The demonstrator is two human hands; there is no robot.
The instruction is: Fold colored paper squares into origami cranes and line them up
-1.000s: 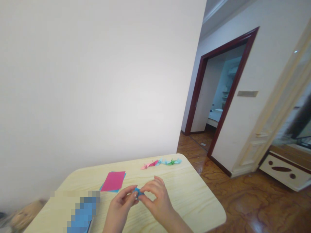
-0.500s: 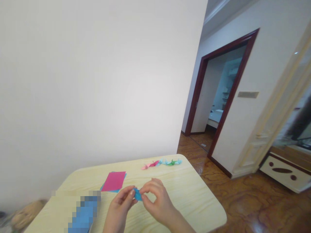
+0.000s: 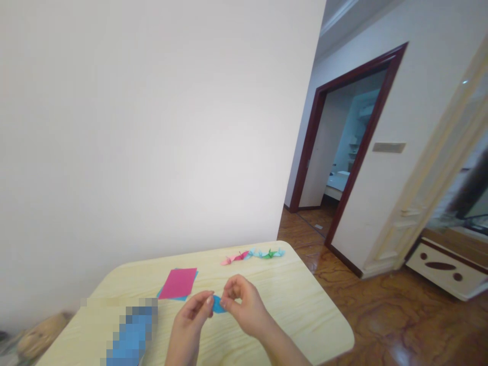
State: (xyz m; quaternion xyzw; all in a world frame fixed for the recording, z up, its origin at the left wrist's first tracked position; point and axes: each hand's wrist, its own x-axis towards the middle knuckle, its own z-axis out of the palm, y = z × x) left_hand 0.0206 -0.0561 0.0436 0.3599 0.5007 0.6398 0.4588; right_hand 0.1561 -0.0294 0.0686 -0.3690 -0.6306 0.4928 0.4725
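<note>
A small piece of folded blue origami paper (image 3: 218,305) is pinched between my left hand (image 3: 188,325) and my right hand (image 3: 243,306), above the pale wood-grain table (image 3: 297,310). Its edge shows between my fingertips, and the fingers hide most of it. Beyond my hands, a pink paper sheet (image 3: 177,283) lies on a blue paper sheet (image 3: 195,275). Further back, a row of several pink, pale blue and green paper cranes (image 3: 253,255) stands near the far table edge.
The table has rounded corners, and a wall rises behind it. A pixelated blue patch (image 3: 131,333) covers the near left of the table. A polished wooden floor lies to the right, with a dark-framed doorway (image 3: 353,137) beyond it.
My right hand has lifted slightly and its fingers have curled more. The blue paper now shows a rounder edge between my hands. The sheets and cranes have not moved.
</note>
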